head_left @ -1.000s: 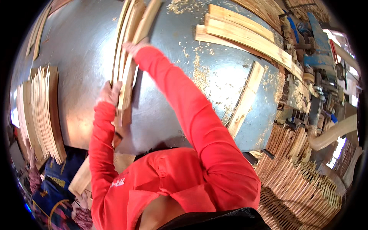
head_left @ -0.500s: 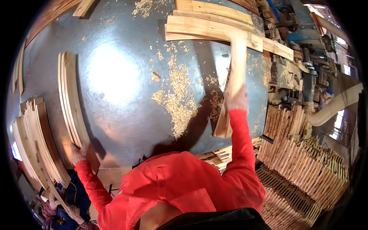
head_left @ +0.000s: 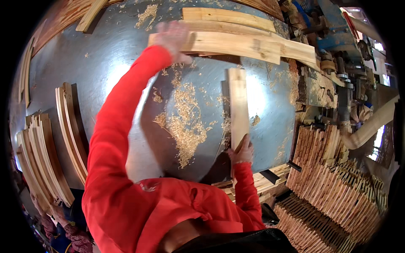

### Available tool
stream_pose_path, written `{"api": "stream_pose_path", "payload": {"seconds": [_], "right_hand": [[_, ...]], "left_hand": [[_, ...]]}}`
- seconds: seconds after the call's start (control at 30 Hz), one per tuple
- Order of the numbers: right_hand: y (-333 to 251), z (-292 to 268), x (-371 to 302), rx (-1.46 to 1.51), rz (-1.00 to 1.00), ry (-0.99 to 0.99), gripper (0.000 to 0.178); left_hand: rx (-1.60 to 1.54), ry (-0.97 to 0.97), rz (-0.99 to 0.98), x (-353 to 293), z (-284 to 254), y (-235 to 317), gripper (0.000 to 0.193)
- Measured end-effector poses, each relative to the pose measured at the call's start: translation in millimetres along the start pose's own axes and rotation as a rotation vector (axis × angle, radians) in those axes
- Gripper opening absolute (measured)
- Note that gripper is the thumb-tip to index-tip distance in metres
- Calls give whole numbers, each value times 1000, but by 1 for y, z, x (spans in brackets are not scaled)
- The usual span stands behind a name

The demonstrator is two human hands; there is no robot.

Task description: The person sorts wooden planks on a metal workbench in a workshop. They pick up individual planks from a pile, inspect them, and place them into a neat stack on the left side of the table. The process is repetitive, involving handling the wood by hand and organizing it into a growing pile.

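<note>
My left hand (head_left: 172,41), slightly blurred, reaches to the far side of the metal table. It grips across the left part of a pale wooden board (head_left: 236,44), thumb on the near edge and fingers over the far one. That board lies with other boards (head_left: 228,16) side by side and overlapping. At the near right, my right hand (head_left: 242,152) is closed around the lower part of another wooden board (head_left: 238,99), which points away from me. The lower end of this board is partly hidden by the hand and sleeve.
Wood shavings (head_left: 185,122) cover the middle of the table (head_left: 274,122). Narrow boards (head_left: 69,122) lie at left, near a larger stack (head_left: 42,156), where another person's hands (head_left: 55,213) show. Machinery (head_left: 337,42) stands far right; stacked wood strips (head_left: 325,181) fill the near right.
My left hand has let go of the boards at left and moved to the far boards. My right hand has brought its board nearer and lower, away from the far boards.
</note>
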State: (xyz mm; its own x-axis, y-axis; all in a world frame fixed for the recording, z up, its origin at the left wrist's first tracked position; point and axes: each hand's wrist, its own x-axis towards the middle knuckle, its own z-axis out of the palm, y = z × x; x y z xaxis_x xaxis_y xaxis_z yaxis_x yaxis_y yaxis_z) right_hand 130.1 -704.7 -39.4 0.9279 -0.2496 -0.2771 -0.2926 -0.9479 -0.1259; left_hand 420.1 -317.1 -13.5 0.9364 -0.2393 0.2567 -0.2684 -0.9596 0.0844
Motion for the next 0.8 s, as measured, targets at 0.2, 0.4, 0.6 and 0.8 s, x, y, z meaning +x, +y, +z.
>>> {"api": "stream_pose_path", "payload": {"seconds": [0.2,0.4,0.6,0.8], "right_hand": [[23,-33,65,-105,-412,230,100],[-135,-103,265,-270,-880,318,93],[-201,-92,293,-566,-1037,-33,103],[-229,28,240,83,-903,-69,89]], "left_hand": [[-206,-738,-261,22,-13,21,79],[-376,-1068,-321,-88,-32,44,57],[-915,-808,-759,-271,-65,69,49],[-309,-494,-1158,-343,-100,16,37]]}}
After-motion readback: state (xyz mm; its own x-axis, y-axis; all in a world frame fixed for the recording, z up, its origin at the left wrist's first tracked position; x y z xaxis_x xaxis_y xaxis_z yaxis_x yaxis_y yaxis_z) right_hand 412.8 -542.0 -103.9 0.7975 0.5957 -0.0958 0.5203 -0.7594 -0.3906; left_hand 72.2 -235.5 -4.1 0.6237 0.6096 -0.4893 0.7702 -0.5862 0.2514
